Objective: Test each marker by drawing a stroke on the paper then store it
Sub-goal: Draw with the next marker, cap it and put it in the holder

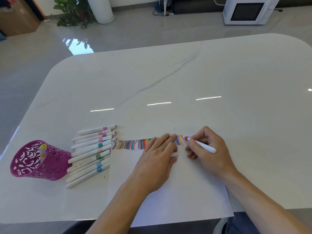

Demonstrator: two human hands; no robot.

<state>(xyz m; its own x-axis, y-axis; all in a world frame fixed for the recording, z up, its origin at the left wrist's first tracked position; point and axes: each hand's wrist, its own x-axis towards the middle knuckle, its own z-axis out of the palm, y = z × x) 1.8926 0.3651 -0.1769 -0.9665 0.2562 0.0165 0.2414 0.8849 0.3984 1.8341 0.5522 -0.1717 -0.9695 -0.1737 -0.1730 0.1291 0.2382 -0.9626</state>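
No brand or wording can be read anywhere: one marker in the pile carries a line of small dark print along its barrel, but it is too fine to make out. That pile lies on the white tabletop just left of the paper, roughly a dozen capped white markers (they overlap, so an exact count is not possible), each with a coloured band in purple, pink, green, peach or blue. One more marker, yellow-banded, stands upright in the single magenta cut-out holder left of the pile. The right hand has its fingers closed around a red marker, uncapped, tip touching the paper at the right end of a row of coloured strokes running along the sheet's far edge. The left hand lies flat on the paper, fingers extended over part of that row, with a small white piece, seemingly a cap, showing under its thumb side. On the floor beyond stand one white microwave and one potted plant.
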